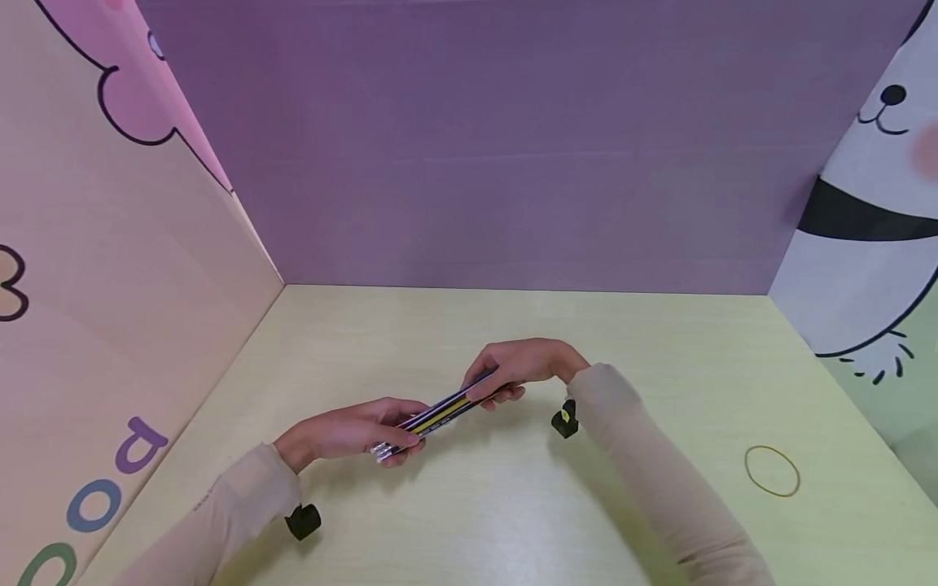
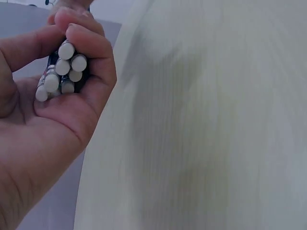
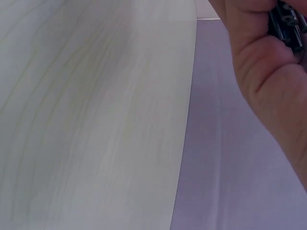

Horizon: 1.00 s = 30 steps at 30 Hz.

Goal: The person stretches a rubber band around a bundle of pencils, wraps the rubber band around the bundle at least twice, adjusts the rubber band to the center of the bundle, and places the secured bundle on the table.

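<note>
A bundle of several pencils (image 1: 445,412) is held slantwise above the table, dark with one yellow stripe showing. My left hand (image 1: 348,429) grips its lower left end, where white eraser tips (image 2: 62,66) stick out in the left wrist view. Around the upper right end curl the fingers of my right hand (image 1: 523,363). In the right wrist view, dark pencil ends (image 3: 288,31) show at the top right corner, partly hidden by that hand. A thin yellowish rubber band (image 1: 799,478) lies on the table to the right, apart from both hands.
The pale wooden table (image 1: 630,325) meets a purple wall (image 1: 513,163) at the back. A pink panel (image 1: 132,285) with cartoon letters stands on the left, and a panel with a white cartoon animal (image 1: 865,285) on the right. Small black devices (image 1: 303,522) hang at both wrists.
</note>
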Tool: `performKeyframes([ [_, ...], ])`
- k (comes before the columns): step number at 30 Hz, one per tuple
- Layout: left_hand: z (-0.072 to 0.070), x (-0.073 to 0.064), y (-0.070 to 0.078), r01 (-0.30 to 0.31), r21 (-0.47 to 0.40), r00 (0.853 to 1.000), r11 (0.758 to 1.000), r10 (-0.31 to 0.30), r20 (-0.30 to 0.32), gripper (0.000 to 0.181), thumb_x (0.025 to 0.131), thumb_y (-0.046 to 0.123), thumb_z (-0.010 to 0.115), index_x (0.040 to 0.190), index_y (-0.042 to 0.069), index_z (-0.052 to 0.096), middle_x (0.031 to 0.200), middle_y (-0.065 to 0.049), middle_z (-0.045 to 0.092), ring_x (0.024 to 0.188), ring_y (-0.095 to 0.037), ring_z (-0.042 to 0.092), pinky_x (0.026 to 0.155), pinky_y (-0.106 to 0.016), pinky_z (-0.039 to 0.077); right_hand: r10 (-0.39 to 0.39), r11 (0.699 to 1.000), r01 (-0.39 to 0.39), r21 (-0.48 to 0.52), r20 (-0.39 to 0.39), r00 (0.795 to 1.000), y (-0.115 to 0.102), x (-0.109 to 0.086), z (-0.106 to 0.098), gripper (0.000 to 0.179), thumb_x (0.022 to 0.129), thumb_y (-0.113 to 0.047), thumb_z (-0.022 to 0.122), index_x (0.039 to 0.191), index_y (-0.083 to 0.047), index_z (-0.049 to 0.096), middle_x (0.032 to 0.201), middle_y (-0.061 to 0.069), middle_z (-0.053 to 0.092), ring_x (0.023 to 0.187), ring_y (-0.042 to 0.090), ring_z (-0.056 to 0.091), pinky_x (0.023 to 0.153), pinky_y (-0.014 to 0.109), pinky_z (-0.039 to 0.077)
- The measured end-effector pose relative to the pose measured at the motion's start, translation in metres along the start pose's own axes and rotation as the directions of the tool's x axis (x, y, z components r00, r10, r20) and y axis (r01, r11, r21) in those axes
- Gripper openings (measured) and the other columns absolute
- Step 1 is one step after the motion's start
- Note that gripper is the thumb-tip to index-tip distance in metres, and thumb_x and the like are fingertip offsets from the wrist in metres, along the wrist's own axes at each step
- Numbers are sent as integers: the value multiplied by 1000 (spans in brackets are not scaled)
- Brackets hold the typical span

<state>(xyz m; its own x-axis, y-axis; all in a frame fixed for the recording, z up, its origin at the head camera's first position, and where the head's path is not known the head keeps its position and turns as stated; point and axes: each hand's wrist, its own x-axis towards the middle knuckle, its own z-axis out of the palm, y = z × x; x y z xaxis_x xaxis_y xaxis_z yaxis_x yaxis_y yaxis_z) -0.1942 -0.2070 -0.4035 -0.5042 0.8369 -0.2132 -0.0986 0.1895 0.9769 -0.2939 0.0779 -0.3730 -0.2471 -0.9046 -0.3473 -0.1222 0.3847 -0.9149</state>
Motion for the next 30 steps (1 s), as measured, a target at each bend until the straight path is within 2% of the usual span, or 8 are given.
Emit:
performKeyframes([
  [3, 9, 5, 3, -14, -75, 1000, 997, 15, 17, 40, 104, 8, 50, 138, -11, 38, 89, -5, 51, 64, -13, 46, 61, -24, 39, -7, 1000, 7, 11, -35, 999, 1, -6, -1, 23, 100, -25, 63, 110, -8, 73, 75, 16, 60, 53, 11, 38, 45, 23, 26],
  [7, 20, 12, 5, -15, -156, 999, 988, 20, 25, 47, 104, 8, 47, 146, -7, 32, 89, -4, 50, 62, -11, 45, 60, -24, 36, -34, 999, 35, 17, -78, 996, 4, -13, 0, 21, 99, -23, 64, 109, -9, 75, 71, 7, 64, 49, 10, 34, 43, 24, 22],
  [12, 35, 27, 5, 7, -215, 1000, 977, -3, 16, 50, 105, 13, 48, 150, 0, 31, 79, 0, 42, 57, -10, 39, 56, -23, 33, -56, 998, 56, 4, -99, 994, 4, -22, 1, 19, 95, -20, 70, 105, -7, 78, 68, 18, 61, 43, 11, 27, 41, 23, 19],
  [16, 46, 38, 6, 23, -272, 1000, 962, -21, 12, 48, 107, 20, 48, 146, -1, 33, 77, 2, 35, 52, -6, 34, 49, -19, 30, -60, 998, 59, -20, -92, 994, 3, -27, 1, 19, 91, -22, 74, 104, -9, 79, 70, 30, 56, 44, 12, 25, 41, 23, 17],
  [18, 51, 43, 6, 22, -300, 1000, 954, -18, 13, 45, 107, 23, 47, 143, -1, 35, 76, 3, 33, 49, -4, 32, 46, -18, 27, -59, 998, 57, -29, -89, 994, 4, -29, 0, 19, 91, -23, 75, 103, -9, 79, 70, 28, 58, 44, 11, 26, 42, 25, 17],
  [25, 64, 55, 5, -7, -353, 1000, 936, 11, 8, 27, 109, 26, 44, 127, 6, 43, 71, 5, 32, 46, -3, 30, 42, -18, 27, -72, 997, 70, -17, -118, 990, 6, -40, 2, 17, 92, -19, 73, 103, -7, 78, 75, 17, 69, 49, 12, 44, 43, 24, 33],
  [28, 68, 56, 5, -28, -362, 999, 932, 33, 8, 24, 109, 27, 43, 124, 9, 44, 71, 5, 32, 46, -3, 29, 42, -17, 26, -99, 995, 95, -34, -197, 975, 7, -46, 4, 17, 92, -21, 74, 100, -7, 78, 77, 16, 69, 51, 15, 51, 45, 25, 42],
  [30, 69, 56, 6, -42, -369, 999, 928, 46, 3, 24, 109, 28, 42, 123, 9, 44, 72, 5, 31, 46, -3, 29, 42, -17, 26, -119, 993, 110, -46, -283, 952, 8, -49, 6, 18, 92, -24, 74, 98, -7, 78, 77, 16, 69, 54, 17, 55, 47, 28, 48],
])
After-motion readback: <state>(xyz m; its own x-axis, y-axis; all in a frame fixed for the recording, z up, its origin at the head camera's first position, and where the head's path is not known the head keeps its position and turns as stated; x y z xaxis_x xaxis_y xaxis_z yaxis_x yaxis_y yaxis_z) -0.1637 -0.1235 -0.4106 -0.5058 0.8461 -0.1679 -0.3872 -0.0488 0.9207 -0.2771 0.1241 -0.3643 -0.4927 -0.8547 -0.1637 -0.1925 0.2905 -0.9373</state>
